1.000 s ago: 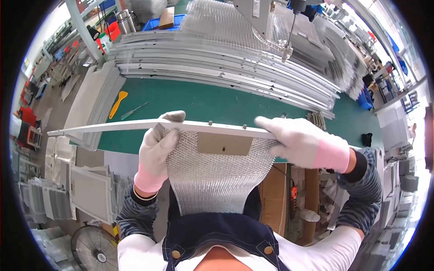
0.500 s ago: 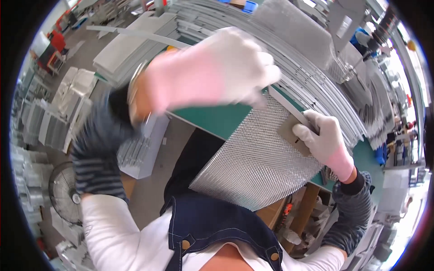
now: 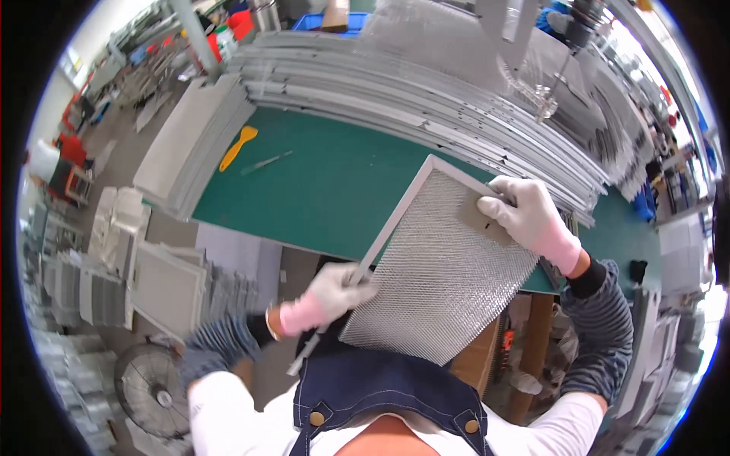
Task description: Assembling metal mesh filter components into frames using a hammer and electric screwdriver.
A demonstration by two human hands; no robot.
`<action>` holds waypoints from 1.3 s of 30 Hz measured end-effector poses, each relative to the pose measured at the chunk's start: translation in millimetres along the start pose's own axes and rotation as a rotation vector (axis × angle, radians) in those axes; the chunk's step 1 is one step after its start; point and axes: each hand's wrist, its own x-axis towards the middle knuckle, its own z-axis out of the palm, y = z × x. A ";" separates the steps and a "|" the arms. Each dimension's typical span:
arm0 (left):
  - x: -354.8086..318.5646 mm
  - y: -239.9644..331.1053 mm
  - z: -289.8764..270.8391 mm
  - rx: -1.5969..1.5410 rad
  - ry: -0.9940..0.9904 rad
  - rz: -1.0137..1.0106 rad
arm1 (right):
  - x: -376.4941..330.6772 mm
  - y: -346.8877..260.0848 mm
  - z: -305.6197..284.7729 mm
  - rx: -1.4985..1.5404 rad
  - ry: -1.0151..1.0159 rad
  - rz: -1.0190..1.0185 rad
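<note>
A silvery metal mesh panel (image 3: 433,281) is tilted in front of me, its lower edge against my apron. A thin metal frame strip (image 3: 397,213) runs down the panel's left side, its free end sticking out past my left hand. At the top corner it meets another strip (image 3: 461,176) along the upper edge. My left hand (image 3: 334,292), in a white and pink glove, is closed around the left strip. My right hand (image 3: 534,219), gloved alike, grips the panel's upper right edge, thumb on a small grey-brown plate (image 3: 484,221) lying against the mesh.
On the green table (image 3: 327,186) lie a yellow scraper (image 3: 239,148) and a thin slender tool (image 3: 266,163). Long metal strips (image 3: 365,91) are piled along the back. Flat panels (image 3: 179,144) are stacked at the left end. A floor fan (image 3: 154,390) stands lower left.
My left hand has come down and left from above the panel's top corner to its lower left side. The strip, earlier stretching away leftward, now lies along the mesh's left edge.
</note>
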 end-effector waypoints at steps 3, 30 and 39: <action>-13.9 -74.7 -3.2 -0.028 -0.135 0.054 | 19.4 8.0 3.8 -0.034 -0.050 -0.060; -50.1 150.5 -198.7 -0.787 0.617 1.248 | 59.6 -244.4 20.3 0.394 -0.166 -0.355; 33.1 8.2 -55.5 -0.828 0.502 0.842 | 43.2 -163.4 -28.5 0.091 -0.209 -0.457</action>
